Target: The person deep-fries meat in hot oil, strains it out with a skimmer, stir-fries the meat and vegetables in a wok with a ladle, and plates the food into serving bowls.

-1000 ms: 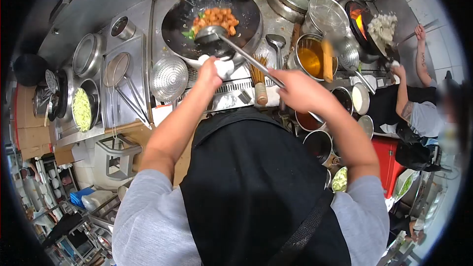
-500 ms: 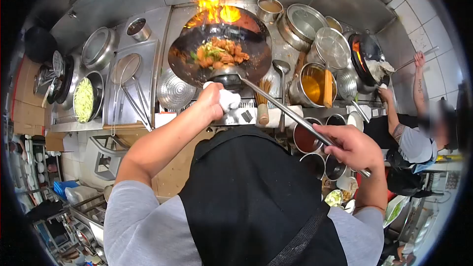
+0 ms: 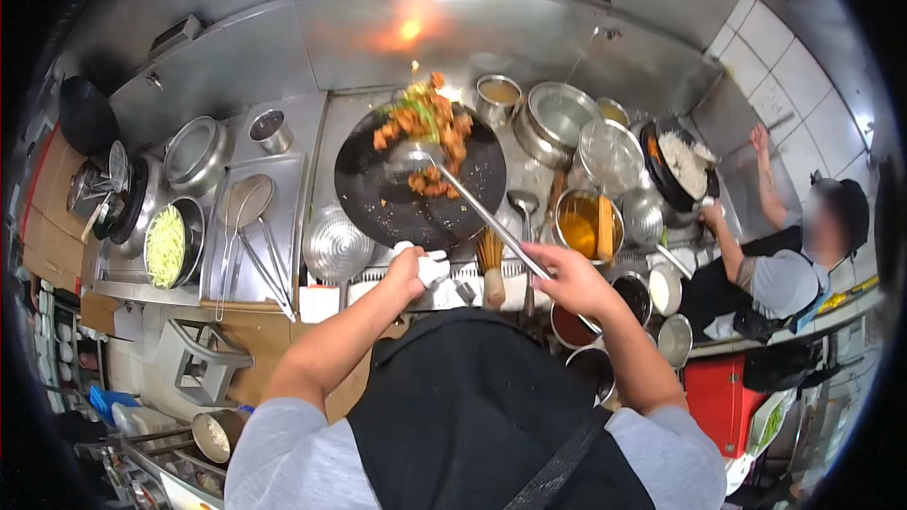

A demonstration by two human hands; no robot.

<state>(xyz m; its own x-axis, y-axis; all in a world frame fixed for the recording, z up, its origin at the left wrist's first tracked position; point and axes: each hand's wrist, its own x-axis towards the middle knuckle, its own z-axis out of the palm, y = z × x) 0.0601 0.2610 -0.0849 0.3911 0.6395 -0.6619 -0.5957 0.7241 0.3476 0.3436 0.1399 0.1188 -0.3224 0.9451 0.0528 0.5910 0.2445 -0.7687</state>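
A large black wok [image 3: 373, 194] stands in front of me on the stove. Browned food pieces [image 3: 425, 121] with green bits are strung across its far side, some seemingly in the air above the rim. My left hand [image 3: 410, 274] is closed on a folded white cloth [image 3: 434, 269] at the wok's near edge; the grip beneath the cloth is hidden. Wrapped round the long metal handle of a ladle [image 3: 487, 219] is my right hand [image 3: 573, 283]. The ladle's bowl rests among the food, inside the wok.
A perforated skimmer [image 3: 337, 244] lies left of the wok. To the right are a bamboo brush [image 3: 491, 269], another ladle [image 3: 525, 212] and an oil pot [image 3: 576, 219]. Shredded vegetable fills a bowl [image 3: 164, 247] at left. A co-worker [image 3: 789, 274] handles a wok of rice [image 3: 682, 165].
The flames behind the wok have shrunk to a glow on the back wall. The food has spread upward from a pile. My right hand has moved forward and left with the ladle.
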